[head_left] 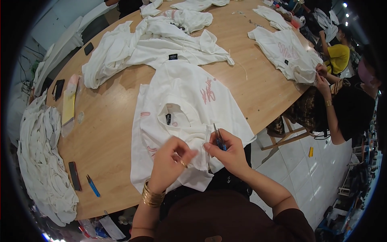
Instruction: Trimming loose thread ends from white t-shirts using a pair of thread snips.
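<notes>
I see the shirt (187,76) lying on the table (109,133), its near end past the edge. The right hand (229,151) grips snips (219,140) and seems to pinch the cloth; the left hand (173,159) is curled but blurred, its hold I cannot tell. Upturned blades could nick bunched fabric; overhanging weight could drag it off.

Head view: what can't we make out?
Head view throughout:
Left hand: motion-blurred; whether it pinches anything is unclear.
Blue-handled tool: handle partly covered by right hand.
White shirt being handled: inner layers hidden by bunched folds.
Far white garment: cut off by top edge.
</notes>
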The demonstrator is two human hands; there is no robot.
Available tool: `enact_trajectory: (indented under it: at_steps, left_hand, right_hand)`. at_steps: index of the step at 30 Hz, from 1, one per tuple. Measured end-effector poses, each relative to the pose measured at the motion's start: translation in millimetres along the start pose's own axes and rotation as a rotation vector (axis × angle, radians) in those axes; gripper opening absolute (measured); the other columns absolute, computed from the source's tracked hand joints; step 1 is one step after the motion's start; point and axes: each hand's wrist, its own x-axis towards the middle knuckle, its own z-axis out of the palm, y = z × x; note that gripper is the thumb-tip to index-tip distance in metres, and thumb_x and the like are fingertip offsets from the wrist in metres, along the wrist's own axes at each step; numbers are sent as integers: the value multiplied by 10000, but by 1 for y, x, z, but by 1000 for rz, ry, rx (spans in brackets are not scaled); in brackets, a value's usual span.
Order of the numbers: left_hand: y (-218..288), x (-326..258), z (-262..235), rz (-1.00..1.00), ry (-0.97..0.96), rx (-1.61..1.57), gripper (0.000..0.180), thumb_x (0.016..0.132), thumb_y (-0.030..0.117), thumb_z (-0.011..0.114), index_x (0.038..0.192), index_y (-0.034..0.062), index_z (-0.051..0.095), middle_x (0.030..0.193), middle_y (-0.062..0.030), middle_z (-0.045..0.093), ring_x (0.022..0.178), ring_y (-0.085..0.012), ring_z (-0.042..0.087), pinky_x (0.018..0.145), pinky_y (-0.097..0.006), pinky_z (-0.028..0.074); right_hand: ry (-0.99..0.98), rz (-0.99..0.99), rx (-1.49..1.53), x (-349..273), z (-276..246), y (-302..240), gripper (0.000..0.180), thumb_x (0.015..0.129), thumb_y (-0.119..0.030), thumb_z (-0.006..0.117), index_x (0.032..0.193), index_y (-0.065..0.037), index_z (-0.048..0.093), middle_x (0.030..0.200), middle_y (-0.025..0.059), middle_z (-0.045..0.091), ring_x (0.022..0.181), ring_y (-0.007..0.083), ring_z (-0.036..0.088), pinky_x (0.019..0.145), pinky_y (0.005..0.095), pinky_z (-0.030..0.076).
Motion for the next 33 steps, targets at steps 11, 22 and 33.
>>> enact_trajectory:
  at_steps: [11, 22, 33]
  left_hand:
    - [5, -12, -7, 165, -181, 170, 213, 832, 191, 680, 777, 15, 573, 743, -44, 535, 640, -140, 533, 569, -263, 452]
    - [10, -9, -1, 53, -134, 105, 227, 840, 200, 677, 812, 10, 555, 743, -37, 553, 670, -125, 545, 582, -262, 469]
    - [1, -6, -3, 354, -100, 92, 133, 765, 79, 723, 772, 28, 601, 1065, -56, 578, 795, -143, 564, 709, -258, 476]
  right_hand:
    - [104, -120, -58, 3, 8, 4, 134, 823, -78, 650, 798, -7, 539, 687, -33, 503, 638, 22, 409, 566, 187, 345]
    - [-23, -42, 17, -2, 8, 4, 158, 828, -108, 665, 816, -21, 533, 689, -47, 493, 625, 24, 392, 557, 192, 325]
    - [30, 171, 156, 1, 8, -7, 160, 827, -140, 673, 798, -23, 568, 623, -44, 491, 556, 16, 420, 501, 190, 316]
